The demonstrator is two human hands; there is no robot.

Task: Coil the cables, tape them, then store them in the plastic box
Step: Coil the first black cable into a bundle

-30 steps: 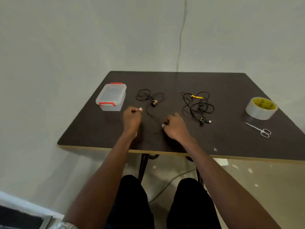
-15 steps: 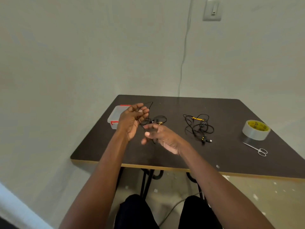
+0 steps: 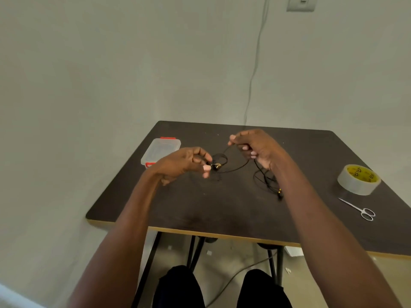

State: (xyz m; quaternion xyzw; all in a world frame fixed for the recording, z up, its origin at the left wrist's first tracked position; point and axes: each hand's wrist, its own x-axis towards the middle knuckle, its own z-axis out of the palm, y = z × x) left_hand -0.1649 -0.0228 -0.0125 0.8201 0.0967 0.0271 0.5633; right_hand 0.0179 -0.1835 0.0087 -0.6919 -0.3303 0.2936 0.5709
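Fingers of the left hand were curled in a pinching grip on one end of a thin black cable, close to a small coil with a yellow-marked piece that hung just beside the fingertips. The right hand was raised a little higher and farther from the person, its thumb and forefinger pinching the same cable, the other fingers curled beneath. Between the two hands the cable sagged in a shallow loop above the bench; both hands were held off the surface.

Below and behind the right wrist a second black cable lay loose and tangled on the bench, partly hidden by the forearm, with a yellow-tipped plug at its near end. To the left of the left hand, near the bench's left edge, stood the clear plastic box, lid on, with red clasps at its near and far ends. Well apart on the right side sat a roll of clear tape with a yellow core label, and just in front of it lay a small pair of scissors, handles toward the person.

Beyond the bench rose a pale wall with a thin cord running down it and a wall plate near the top edge.
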